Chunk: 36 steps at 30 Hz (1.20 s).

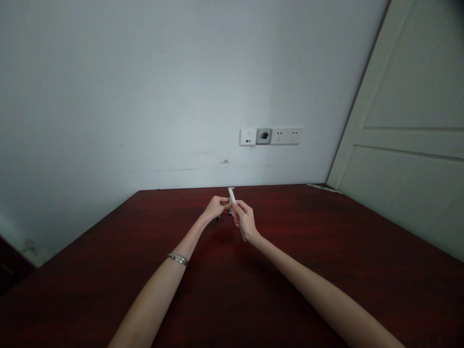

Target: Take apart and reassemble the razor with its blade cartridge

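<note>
Both my hands meet above the far middle of a dark red wooden table [308,270]. My right hand [243,220] is closed round a slim white stick-like object [231,194] that pokes up above the fingers and also shows below the palm. My left hand [215,208] is closed in a pinch against the same object near its middle, where a small orange-brown bit shows. Something small and dark sticks out under my left hand; I cannot make it out. A silver bracelet [177,258] sits on my left forearm.
A white wall stands behind the table with a row of wall sockets [270,136]. A cream panelled door [409,125] is at the right. A thin pale strip [324,188] lies at the table's far right corner.
</note>
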Available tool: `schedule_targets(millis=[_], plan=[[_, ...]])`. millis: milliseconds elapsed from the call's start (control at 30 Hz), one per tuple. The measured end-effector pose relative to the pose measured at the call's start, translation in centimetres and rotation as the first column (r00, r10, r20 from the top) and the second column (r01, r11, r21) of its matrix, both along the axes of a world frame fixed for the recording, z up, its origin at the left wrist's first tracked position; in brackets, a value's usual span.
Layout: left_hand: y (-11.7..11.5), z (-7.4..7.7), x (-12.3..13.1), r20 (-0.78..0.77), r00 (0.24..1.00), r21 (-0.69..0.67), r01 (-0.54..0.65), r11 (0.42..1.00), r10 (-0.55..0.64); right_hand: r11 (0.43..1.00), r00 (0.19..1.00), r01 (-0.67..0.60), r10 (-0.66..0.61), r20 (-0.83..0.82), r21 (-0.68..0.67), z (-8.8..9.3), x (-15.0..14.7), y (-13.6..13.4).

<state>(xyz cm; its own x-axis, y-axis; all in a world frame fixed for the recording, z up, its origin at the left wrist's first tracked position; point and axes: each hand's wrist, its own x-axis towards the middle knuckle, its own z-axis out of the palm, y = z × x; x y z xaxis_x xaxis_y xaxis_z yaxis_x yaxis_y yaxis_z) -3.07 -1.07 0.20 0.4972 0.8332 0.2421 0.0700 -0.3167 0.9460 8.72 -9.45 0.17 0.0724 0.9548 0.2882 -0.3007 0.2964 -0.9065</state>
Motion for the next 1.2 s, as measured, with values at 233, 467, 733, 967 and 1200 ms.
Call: schedule_targets(millis=[233,467,733,967,1200], plan=[[0.1,0.2,0.0,-0.035,0.999,0.070,0.010,0.998,-0.007,1.000,1.000,0.013,-0.013,0.006,0.000,-0.1,0.1,0.0],[-0.1,0.4,0.1,-0.050,0.999,0.055,0.019,0.998,-0.017,1.000,1.000,0.006,-0.005,-0.026,0.021,0.6,0.2,0.1],[-0.4,0.6,0.1,-0.083,0.997,0.085,0.007,0.996,0.001,1.000,0.999,-0.003,0.003,-0.041,-0.009,0.1,-0.1,-0.2],[-0.2,1.1,-0.2,-0.160,0.978,0.261,-0.088,0.961,0.133,0.971,0.969,0.031,-0.086,0.230,0.235,4.5,4.9,1.4],[0.2,0.7,-0.2,-0.135,0.979,0.301,-0.105,0.948,0.151,0.967,0.635,0.085,-0.237,0.735,0.238,6.5,8.8,1.7]])
